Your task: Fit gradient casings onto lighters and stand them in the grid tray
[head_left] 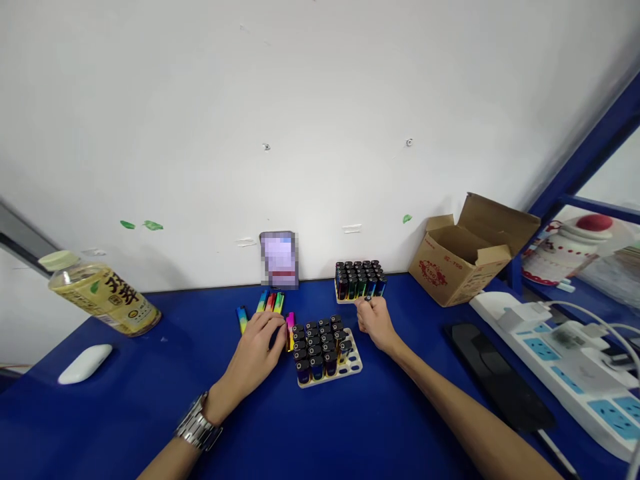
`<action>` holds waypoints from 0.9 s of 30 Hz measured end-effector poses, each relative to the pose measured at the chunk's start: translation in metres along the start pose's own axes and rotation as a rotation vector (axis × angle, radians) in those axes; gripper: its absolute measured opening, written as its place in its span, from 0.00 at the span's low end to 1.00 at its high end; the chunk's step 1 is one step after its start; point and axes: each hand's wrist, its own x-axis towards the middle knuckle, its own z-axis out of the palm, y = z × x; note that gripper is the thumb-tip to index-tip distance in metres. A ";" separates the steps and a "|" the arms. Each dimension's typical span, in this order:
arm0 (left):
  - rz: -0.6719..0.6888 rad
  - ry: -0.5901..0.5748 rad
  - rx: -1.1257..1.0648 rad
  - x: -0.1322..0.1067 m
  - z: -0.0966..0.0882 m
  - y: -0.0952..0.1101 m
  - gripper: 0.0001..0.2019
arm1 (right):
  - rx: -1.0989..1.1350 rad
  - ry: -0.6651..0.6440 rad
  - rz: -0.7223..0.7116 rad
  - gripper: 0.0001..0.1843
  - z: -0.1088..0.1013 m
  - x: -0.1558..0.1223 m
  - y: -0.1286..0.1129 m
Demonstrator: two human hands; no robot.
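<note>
My left hand (257, 347) lies over loose, bright-coloured lighters, its thumb apart from the fingers and its fingertips partly hidden. Beside its fingers are a pink and yellow lighter (291, 331) and a blue and yellow lighter (243, 319). To its right, a pale tray with holes (356, 353) carries upright dark lighters (316, 367); several holes at its right side hold none. My right hand (377, 323) is closed in a fist around what seems to be a lighter, with only its dark top showing. Just behind that fist stands a second tray (345, 301), packed with dark lighters (361, 287).
A phone (280, 260) leans against the wall. At left are a yellow-labelled bottle (107, 297) and a white mouse (85, 364). An opened cardboard box (450, 267), a black phone (497, 377) and a white power strip (545, 357) with plugs and cables lie at right.
</note>
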 end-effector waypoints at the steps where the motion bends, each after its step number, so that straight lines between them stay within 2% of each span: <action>1: 0.025 -0.009 0.006 0.000 0.001 0.001 0.11 | -0.001 0.002 0.007 0.26 0.000 0.000 0.000; 6: 0.088 -0.024 0.075 -0.004 0.001 0.006 0.11 | 0.217 -0.119 0.024 0.28 0.002 0.000 -0.004; 8: 0.097 -0.042 0.099 -0.005 0.000 0.009 0.11 | 0.250 -0.118 -0.004 0.29 0.001 -0.001 -0.009; 10: 0.093 -0.078 0.109 -0.006 -0.002 0.010 0.11 | 0.159 -0.103 -0.055 0.25 -0.003 -0.004 -0.017; 14: 0.034 -0.157 0.052 -0.006 -0.004 0.012 0.11 | -0.175 -0.126 -0.173 0.18 -0.017 -0.015 -0.036; 18: -0.029 -0.223 -0.038 -0.007 -0.006 0.013 0.10 | -0.139 -0.259 -0.083 0.21 -0.024 -0.032 -0.044; 22: -0.090 -0.251 -0.077 -0.007 -0.008 0.013 0.07 | -0.127 -0.295 -0.023 0.17 -0.018 -0.047 -0.043; 27: -0.205 -0.244 -0.075 -0.007 -0.009 0.014 0.04 | -0.394 -0.316 -0.237 0.15 -0.011 -0.055 -0.053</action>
